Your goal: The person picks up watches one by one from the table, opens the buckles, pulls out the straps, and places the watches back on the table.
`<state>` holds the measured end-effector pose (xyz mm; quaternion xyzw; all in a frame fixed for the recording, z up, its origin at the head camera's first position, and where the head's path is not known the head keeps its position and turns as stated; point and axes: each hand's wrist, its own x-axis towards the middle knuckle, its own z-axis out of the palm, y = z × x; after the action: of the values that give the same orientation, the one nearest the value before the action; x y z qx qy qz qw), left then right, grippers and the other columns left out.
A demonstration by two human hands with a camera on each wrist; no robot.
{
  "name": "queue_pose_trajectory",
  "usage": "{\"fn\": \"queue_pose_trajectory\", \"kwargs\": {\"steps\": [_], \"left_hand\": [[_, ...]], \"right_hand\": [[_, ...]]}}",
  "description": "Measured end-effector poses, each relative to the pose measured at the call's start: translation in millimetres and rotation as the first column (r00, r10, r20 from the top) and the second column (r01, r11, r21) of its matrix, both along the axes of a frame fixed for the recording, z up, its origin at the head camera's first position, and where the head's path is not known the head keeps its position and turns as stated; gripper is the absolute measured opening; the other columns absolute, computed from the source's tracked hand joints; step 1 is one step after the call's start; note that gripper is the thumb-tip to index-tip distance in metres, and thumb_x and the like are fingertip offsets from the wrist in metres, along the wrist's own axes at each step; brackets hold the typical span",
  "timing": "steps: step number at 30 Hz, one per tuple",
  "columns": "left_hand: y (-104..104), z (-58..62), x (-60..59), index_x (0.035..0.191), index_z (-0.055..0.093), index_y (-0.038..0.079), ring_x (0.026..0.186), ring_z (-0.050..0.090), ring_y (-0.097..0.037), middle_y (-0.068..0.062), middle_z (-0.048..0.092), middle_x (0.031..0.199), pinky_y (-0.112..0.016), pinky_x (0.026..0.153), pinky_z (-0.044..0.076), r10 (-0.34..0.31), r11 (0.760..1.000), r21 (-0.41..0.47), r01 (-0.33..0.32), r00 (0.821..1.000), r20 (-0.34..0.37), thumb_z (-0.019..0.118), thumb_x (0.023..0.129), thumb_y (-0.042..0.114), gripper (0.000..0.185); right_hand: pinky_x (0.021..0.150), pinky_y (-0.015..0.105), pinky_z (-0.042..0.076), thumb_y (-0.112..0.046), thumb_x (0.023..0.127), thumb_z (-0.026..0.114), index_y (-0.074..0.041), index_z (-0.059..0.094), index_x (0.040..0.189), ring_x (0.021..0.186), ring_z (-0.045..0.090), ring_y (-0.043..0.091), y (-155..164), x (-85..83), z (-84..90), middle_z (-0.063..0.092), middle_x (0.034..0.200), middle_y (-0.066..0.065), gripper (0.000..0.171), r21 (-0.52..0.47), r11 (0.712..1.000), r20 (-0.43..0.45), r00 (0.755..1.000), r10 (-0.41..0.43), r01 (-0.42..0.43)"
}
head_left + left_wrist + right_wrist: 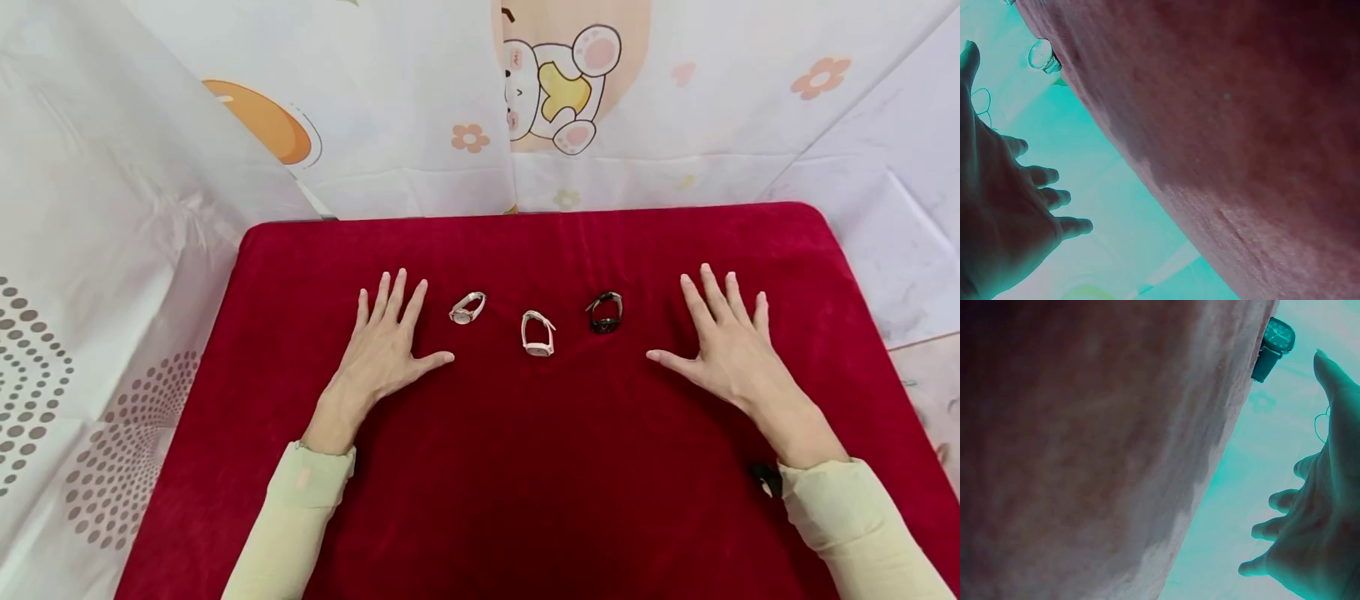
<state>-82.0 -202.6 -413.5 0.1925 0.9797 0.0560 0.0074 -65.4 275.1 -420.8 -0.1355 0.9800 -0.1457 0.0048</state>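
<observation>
Three wristwatches stand in a loose row on a red cloth. A silver-toned watch (pixel 462 317) is on the left, a pale pink watch (pixel 538 349) in the middle and a black watch (pixel 604 326) on the right. The left hand (pixel 381 350) is spread out left of the silver-toned watch, apart from it. To the right of the black watch, the right hand (pixel 731 354) lies with straight, spread fingers and holds nothing. In the left wrist view a round watch face (pixel 1040 55) shows beyond the thumb; the right wrist view shows the black watch (pixel 1278 336).
The red cloth (pixel 525 483) covers a table with rounded far corners. Behind it hangs a white curtain (pixel 405 92) with cartoon prints. Another curtain with grey dots (pixel 142 425) runs along the left. A small dark object (pixel 766 479) shows at the right cuff.
</observation>
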Motion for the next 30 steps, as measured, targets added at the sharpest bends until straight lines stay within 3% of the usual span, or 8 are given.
{"fn": "queue_pose_trajectory", "kwargs": {"steps": [14, 23, 30], "left_hand": [[12, 4.9, -10.7, 0.161, 0.013, 0.019, 0.152, -0.001, -0.033, -0.008, -0.002, 0.166, -0.059, 0.12, 0.008, -0.112, 0.99, 0.075, 0.117, 0.991, -0.068, 0.063, 0.079, 0.076, 0.112], [22, 7.0, -20.1, 0.158, 0.026, 0.014, 0.152, 0.007, -0.03, -0.009, 0.012, 0.166, -0.052, 0.121, 0.013, -0.219, 0.96, 0.137, 0.246, 0.958, -0.184, 0.073, 0.08, 0.063, 0.103], [32, 4.1, -17.9, 0.154, 0.036, 0.014, 0.152, 0.013, -0.028, -0.009, 0.02, 0.164, -0.045, 0.123, 0.012, -0.277, 0.935, 0.167, 0.313, 0.937, -0.211, 0.077, 0.079, 0.057, 0.095]], "right_hand": [[0.114, 0.066, -0.009, -0.06, 0.08, 0.074, -0.014, 0.01, 0.161, 0.151, -0.003, 0.04, -22, -3.5, 12.1, 0.0, 0.166, 0.009, 0.112, -0.014, 0.997, -0.06, 0.995, 0.081, -0.082], [0.118, 0.061, -0.006, -0.06, 0.08, 0.074, -0.014, 0.011, 0.16, 0.151, -0.001, 0.04, -29, -8.0, 18.5, 0.005, 0.166, 0.009, 0.112, 0.002, 0.993, -0.081, 0.989, 0.121, -0.121], [0.118, 0.062, 0.0, -0.063, 0.08, 0.072, -0.017, 0.014, 0.161, 0.151, 0.001, 0.038, -43, -6.6, 16.4, 0.01, 0.166, 0.007, 0.109, 0.014, 0.985, -0.099, 0.98, 0.173, -0.172]]}}
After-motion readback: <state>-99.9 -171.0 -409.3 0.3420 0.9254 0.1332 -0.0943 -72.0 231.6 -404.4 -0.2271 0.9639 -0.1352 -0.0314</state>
